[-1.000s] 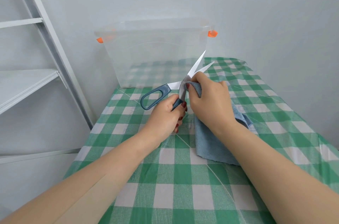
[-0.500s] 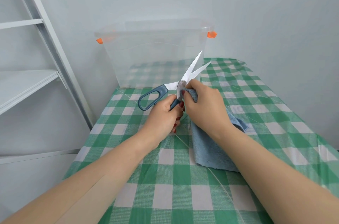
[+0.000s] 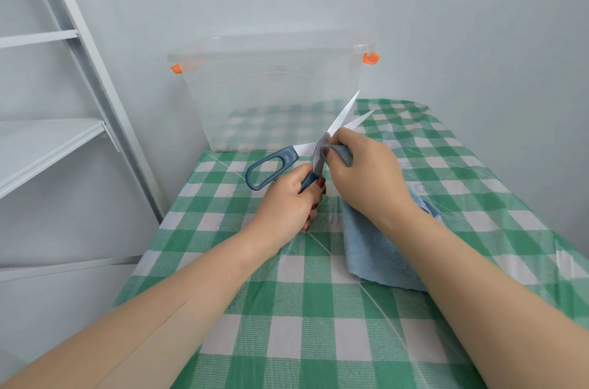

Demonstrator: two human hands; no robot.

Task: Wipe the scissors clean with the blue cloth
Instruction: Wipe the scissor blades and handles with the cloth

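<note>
- Open scissors (image 3: pixel 339 119) are held above the checked bench (image 3: pixel 318 341); the left hand (image 3: pixel 287 200) has its fingers clamped round one handle.
- The right hand (image 3: pixel 366 178) pinches the blue cloth (image 3: pixel 376 251) onto a blade near the pivot; a slip along the edge could cut a finger.

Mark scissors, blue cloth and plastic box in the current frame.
scissors (image 3: pixel 288 155): head view, free handle loop near the blades.
blue cloth (image 3: pixel 366 251): head view, loose lower part.
plastic box (image 3: pixel 271 95): head view, clear front wall.

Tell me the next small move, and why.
Probably slide the right hand, pinching the blue terry cloth at the pivot, outward along a blade of the open blue-handled steel scissors; the left hand grips one handle, and blades beyond the cloth lie bare.
</note>
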